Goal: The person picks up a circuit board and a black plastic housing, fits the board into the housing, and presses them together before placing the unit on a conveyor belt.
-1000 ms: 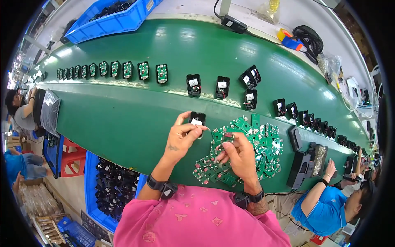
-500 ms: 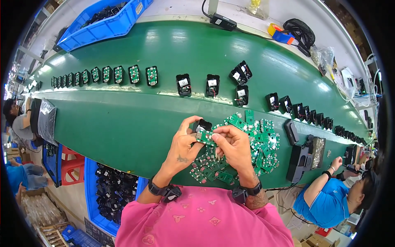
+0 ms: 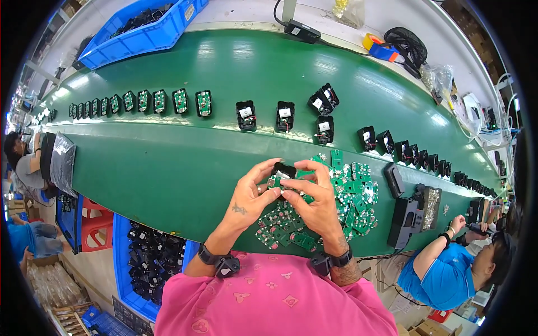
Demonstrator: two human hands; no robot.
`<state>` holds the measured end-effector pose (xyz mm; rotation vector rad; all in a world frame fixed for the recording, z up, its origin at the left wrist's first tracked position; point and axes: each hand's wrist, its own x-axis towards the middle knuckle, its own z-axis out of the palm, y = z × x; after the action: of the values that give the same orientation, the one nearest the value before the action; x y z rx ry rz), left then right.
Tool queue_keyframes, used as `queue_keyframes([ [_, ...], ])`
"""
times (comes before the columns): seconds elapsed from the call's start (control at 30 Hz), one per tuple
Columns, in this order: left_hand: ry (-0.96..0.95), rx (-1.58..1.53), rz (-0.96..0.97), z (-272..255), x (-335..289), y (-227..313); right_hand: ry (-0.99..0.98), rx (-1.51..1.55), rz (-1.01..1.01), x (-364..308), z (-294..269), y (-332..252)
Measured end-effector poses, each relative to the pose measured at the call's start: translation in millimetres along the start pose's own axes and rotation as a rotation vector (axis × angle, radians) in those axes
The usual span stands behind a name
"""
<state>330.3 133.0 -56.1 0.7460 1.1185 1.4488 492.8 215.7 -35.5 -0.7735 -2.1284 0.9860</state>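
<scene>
Dead centre, left hand [image 3: 248,196] grips the black housing [image 3: 286,167] from 8 o'clock; right hand [image 3: 318,199] closes on it from 4, wrists angled inward, thumbs nearside. Green board [image 3: 273,182] sits between fingers at the housing's near end. Looks like board seating; next move calls for edge alignment, even pressure. Board pile [image 3: 358,193] at 3, board-filled housings [image 3: 144,101] on bench [image 3: 157,168] at 10–11.
</scene>
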Motion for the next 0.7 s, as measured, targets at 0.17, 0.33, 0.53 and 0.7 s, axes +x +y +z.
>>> queue_keyframes([
  [0.17,0.002,-0.077,-0.074,10.3,-0.9,0.8,0.033,-0.118,-0.064,-1.2,2.5,6.5],
  [0.33,0.019,-0.09,-0.044,17.4,0.6,0.5,0.142,0.036,0.097,-3.4,6.8,0.8],
  [0.53,0.152,-0.057,0.128,21.4,5.1,-0.5,0.246,-0.11,-0.048,-6.4,16.0,1.7],
  [0.7,0.207,0.093,0.279,20.8,-0.8,0.4,0.125,0.005,0.042,-0.7,9.8,-4.8],
])
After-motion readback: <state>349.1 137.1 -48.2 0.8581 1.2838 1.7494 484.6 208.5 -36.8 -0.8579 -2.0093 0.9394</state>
